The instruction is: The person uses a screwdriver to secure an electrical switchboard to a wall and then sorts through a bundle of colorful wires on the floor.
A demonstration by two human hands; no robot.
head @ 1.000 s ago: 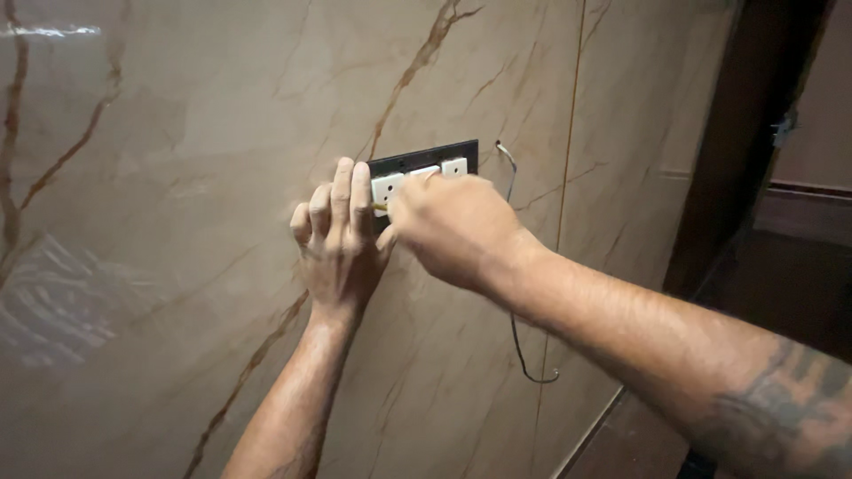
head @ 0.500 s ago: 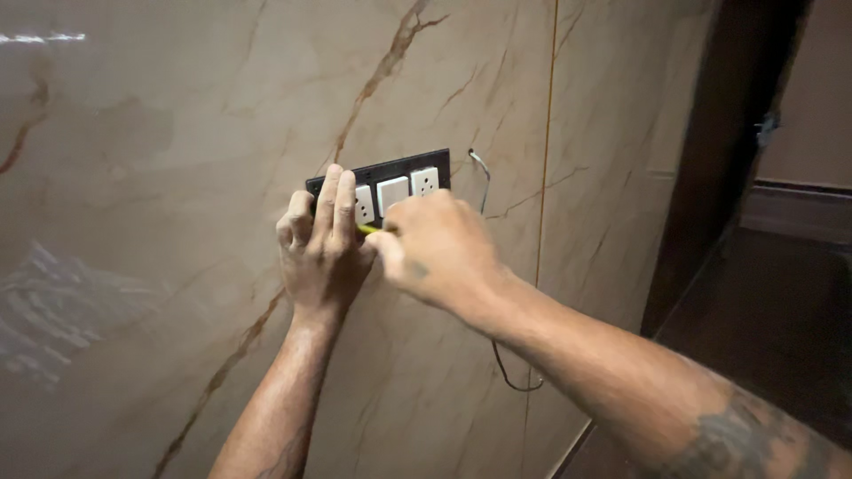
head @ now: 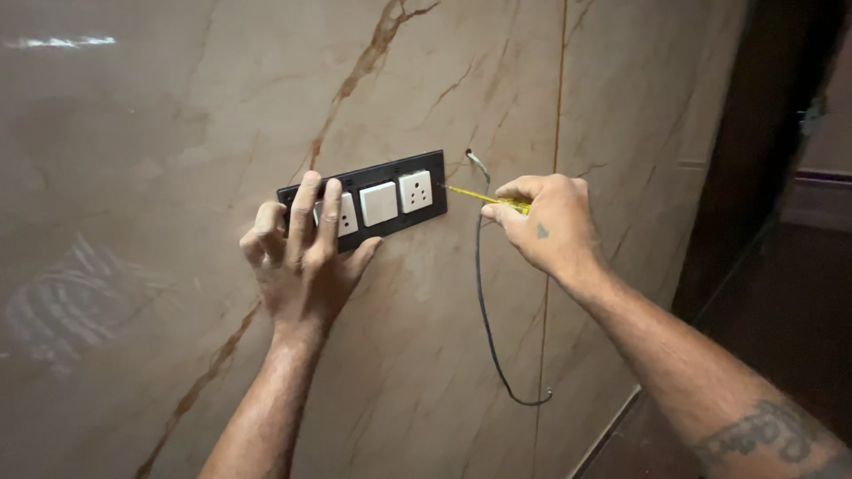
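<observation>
I am pressing my left hand [head: 302, 257] flat against the black switch plate [head: 368, 200], my fingers lying over its left end and covering part of a white socket there. My right hand [head: 543, 226] is gripping a yellow screwdriver [head: 484, 197], its tip touching the plate's right edge. A thin dark wire [head: 484, 302] is hanging from a hole in the beige marbled wall [head: 160, 133] just beside that edge, curling below.
</observation>
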